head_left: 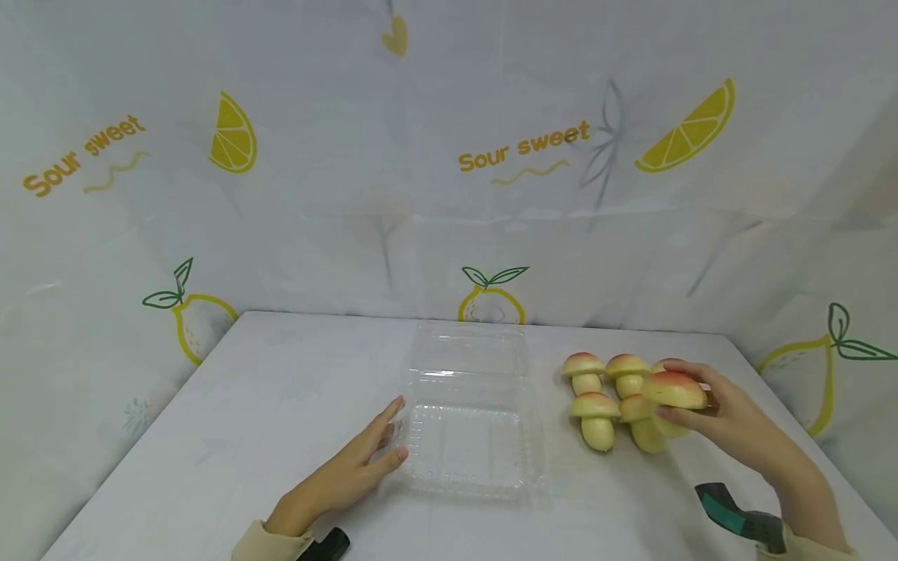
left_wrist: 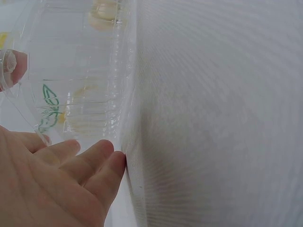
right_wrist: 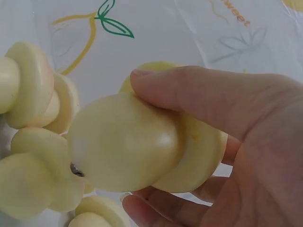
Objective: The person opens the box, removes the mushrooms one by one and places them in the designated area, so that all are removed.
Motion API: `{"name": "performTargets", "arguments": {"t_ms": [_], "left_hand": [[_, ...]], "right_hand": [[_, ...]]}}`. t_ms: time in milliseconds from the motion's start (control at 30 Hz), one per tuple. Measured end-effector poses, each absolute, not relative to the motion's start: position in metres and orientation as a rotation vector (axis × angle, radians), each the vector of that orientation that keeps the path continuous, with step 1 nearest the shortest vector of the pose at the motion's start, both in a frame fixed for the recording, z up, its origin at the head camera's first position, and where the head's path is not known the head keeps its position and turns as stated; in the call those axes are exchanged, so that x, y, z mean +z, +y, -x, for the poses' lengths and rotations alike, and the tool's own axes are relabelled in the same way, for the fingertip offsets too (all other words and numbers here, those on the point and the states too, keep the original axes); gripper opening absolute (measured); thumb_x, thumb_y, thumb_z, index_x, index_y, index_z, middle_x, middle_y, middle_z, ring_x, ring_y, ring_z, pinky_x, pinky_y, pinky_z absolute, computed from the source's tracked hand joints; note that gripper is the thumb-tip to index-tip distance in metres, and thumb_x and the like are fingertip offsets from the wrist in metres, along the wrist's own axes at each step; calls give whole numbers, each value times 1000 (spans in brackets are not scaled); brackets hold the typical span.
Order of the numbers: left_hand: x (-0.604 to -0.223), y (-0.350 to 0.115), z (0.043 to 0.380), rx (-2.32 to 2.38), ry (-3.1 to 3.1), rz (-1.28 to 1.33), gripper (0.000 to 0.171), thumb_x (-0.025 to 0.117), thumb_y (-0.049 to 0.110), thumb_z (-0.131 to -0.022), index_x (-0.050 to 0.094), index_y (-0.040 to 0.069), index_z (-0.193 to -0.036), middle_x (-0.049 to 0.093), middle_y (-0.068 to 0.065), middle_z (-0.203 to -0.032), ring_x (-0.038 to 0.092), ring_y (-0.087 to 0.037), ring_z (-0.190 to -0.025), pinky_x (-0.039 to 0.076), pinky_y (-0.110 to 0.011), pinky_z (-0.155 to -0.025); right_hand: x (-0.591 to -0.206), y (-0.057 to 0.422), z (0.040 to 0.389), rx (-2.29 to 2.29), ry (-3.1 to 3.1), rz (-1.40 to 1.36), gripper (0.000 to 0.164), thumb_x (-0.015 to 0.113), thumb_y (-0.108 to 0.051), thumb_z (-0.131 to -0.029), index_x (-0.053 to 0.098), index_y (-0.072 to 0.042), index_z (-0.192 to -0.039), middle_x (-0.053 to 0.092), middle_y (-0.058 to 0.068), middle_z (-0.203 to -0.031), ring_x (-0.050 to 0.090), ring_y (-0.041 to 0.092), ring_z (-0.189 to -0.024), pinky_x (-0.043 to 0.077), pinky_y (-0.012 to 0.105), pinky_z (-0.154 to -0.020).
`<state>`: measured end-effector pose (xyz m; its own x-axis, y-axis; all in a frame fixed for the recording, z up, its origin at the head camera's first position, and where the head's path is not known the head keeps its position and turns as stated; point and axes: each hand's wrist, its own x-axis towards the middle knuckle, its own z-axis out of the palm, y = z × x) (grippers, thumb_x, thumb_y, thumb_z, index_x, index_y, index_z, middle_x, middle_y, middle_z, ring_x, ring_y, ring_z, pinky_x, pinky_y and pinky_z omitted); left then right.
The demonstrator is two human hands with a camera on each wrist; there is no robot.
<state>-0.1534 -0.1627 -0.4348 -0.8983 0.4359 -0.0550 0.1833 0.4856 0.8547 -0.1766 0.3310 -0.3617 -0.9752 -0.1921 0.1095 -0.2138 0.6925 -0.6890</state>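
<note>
A clear plastic clamshell box [head_left: 466, 452] lies opened out on the table, its lid [head_left: 468, 352] folded back toward the wall. My left hand [head_left: 344, 471] is at the box's left side, thumb and fingers spread along the edge. In the left wrist view its fingers [left_wrist: 92, 163] are relaxed against the clear wall. My right hand [head_left: 737, 425] holds a toy mushroom [right_wrist: 125, 142] with a reddish-yellow cap and pale stem, thumb on one side and fingers behind. Beneath and beside it several similar mushrooms [head_left: 596, 431] stand close together in two rows.
The white table [head_left: 281, 389] ends at a back wall covered in lemon-print sheeting [head_left: 337, 195]. Dark straps [head_left: 737, 518] sit at both wrists. The mushrooms are to the right of the box, with a strip of tabletop between.
</note>
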Motion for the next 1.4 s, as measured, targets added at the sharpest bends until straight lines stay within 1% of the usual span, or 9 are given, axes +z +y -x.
{"name": "performTargets", "arguments": {"t_ms": [433, 533, 700, 767, 1000, 1067, 1133, 1267, 1400], "left_hand": [[-435, -163, 154, 1361, 2474, -547, 75, 49, 37, -104, 4, 18, -161, 5, -9, -168, 29, -53, -144, 29, -71, -111], [-435, -163, 154, 1353, 2480, -551, 75, 49, 37, -104, 4, 18, -161, 4, -9, -168, 29, -53, -144, 29, -70, -111], [-435, -163, 155, 1349, 2479, -551, 75, 48, 38, -104, 3, 18, -161, 3, -10, -168, 30, -53, -144, 30, -70, -111], [-435, -163, 155, 1350, 2478, -550, 75, 49, 38, -104, 3, 19, -161, 3, -10, -168, 29, -53, -144, 29, -70, -111], [-435, -163, 154, 1356, 2479, -536, 76, 49, 38, -104, 4, 19, -161, 4, -8, -168, 29, -52, -144, 29, -69, -112], [-434, -162, 154, 1358, 2475, -532, 76, 49, 38, -104, 4, 19, -161, 4, -8, -168, 29, -52, -144, 28, -69, -112], [-433, -162, 154, 1358, 2470, -532, 76, 49, 38, -104, 4, 19, -161, 3, -9, -168, 28, -53, -144, 28, -70, -112], [-430, -162, 152, 1354, 2471, -537, 76, 49, 38, -104, 4, 19, -161, 3, -10, -168, 27, -54, -144, 28, -71, -111], [-428, -160, 152, 1357, 2469, -544, 75, 49, 38, -104, 4, 20, -161, 4, -10, -168, 28, -54, -144, 28, -71, -111]], "right_hand": [[-364, 348, 177, 1151, -2956, -218, 70, 66, -24, -96, 29, 3, -149, 44, 21, -137, 47, -18, -92, 52, 18, -70], [-367, 355, 178, 1146, -2953, -209, 69, 67, -23, -96, 30, 5, -148, 49, 11, -130, 48, -18, -91, 52, 18, -69], [-369, 361, 178, 1115, -2946, -190, 69, 68, -23, -95, 31, 7, -146, 50, 6, -126, 46, -19, -90, 50, 18, -68], [-369, 362, 178, 1100, -2952, -182, 68, 67, -24, -96, 32, 8, -145, 50, 12, -128, 44, -20, -90, 50, 18, -68], [-373, 371, 179, 1108, -2981, -141, 67, 66, -26, -96, 34, 8, -143, 49, -16, -115, 45, -20, -88, 51, 18, -68], [-375, 375, 179, 1120, -2995, -130, 67, 66, -26, -97, 33, 8, -144, 48, -18, -114, 46, -18, -88, 50, 18, -69], [-377, 377, 180, 1119, -3012, -121, 68, 65, -27, -97, 31, 9, -144, 53, -10, -117, 49, -16, -87, 50, 19, -68], [-382, 381, 182, 1114, -3052, -96, 70, 62, -29, -99, 28, 10, -146, 52, 20, -128, 51, -13, -85, 50, 21, -68], [-388, 385, 184, 1144, -3052, -79, 71, 61, -30, -100, 26, 11, -146, 48, 26, -132, 50, -15, -85, 50, 21, -69]]}}
